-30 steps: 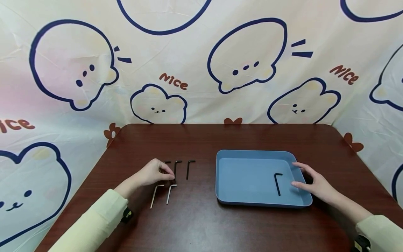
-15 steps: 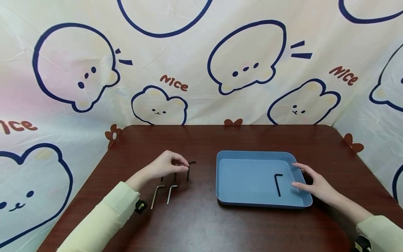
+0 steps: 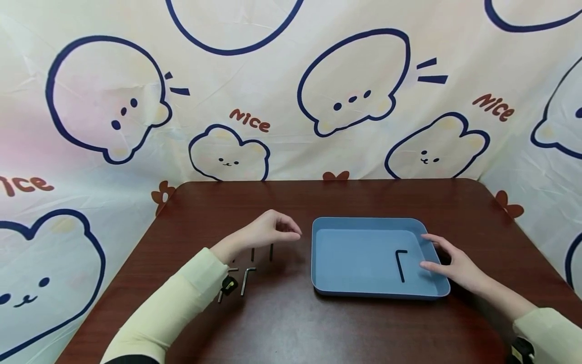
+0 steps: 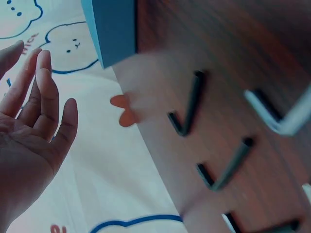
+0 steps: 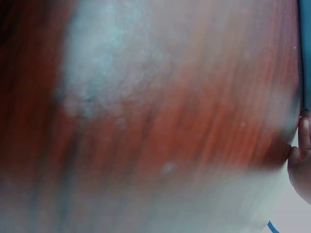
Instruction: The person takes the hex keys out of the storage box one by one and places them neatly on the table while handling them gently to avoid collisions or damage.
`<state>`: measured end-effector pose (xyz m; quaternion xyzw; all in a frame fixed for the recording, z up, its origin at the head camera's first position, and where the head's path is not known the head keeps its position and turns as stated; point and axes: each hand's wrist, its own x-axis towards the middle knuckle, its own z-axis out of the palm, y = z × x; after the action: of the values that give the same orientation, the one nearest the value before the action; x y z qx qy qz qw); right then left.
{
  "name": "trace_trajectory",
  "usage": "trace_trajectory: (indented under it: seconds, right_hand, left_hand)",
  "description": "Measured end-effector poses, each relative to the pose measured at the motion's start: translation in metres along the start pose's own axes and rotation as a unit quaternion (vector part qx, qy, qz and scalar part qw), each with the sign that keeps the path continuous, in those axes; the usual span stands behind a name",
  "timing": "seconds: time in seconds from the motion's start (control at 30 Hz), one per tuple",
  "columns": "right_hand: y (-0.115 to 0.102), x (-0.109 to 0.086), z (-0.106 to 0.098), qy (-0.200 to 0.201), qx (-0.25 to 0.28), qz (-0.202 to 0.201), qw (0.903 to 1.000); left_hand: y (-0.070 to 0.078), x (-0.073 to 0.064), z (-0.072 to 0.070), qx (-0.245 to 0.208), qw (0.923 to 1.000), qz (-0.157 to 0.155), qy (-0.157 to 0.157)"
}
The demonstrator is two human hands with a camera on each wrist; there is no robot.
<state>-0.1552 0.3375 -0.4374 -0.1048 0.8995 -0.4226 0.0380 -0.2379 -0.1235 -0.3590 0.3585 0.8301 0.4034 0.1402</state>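
My left hand is in the air over the table, to the left of the blue tray. In the left wrist view its fingers extend loosely, with nothing seen between them. Below and behind it lie black hex keys and silver hex keys, partly covered by the hand and sleeve in the head view. A black hex key lies inside the tray toward its right end. At the tray's right rim rests my right hand, index finger and thumb spread, their tips reaching over the rim.
The dark brown table ends at the back against a cloth printed with cartoon bears. A similar cloth hangs along both sides. Bare tabletop shows between the tray and the hex keys.
My left hand has moved right, from over the hex keys toward the tray's left side, passing above the rightmost black key. The right hand stays at the tray rim.
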Motion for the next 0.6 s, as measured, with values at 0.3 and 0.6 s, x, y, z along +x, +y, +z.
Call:
trace_trajectory:
  seconds: [0.3, 0.6]
  right_hand:
    - [0.0, 0.001, -0.001, 0.0, 0.0, -0.002, 1.0]
    - [-0.001, 0.001, -0.001, 0.001, 0.0, 0.004, 1.0]
  left_hand:
    - [0.014, 0.029, 0.009, 0.014, 0.9993, 0.022, -0.026]
    - [0.033, 0.052, 0.02, 0.044, 0.9967, 0.019, -0.066]
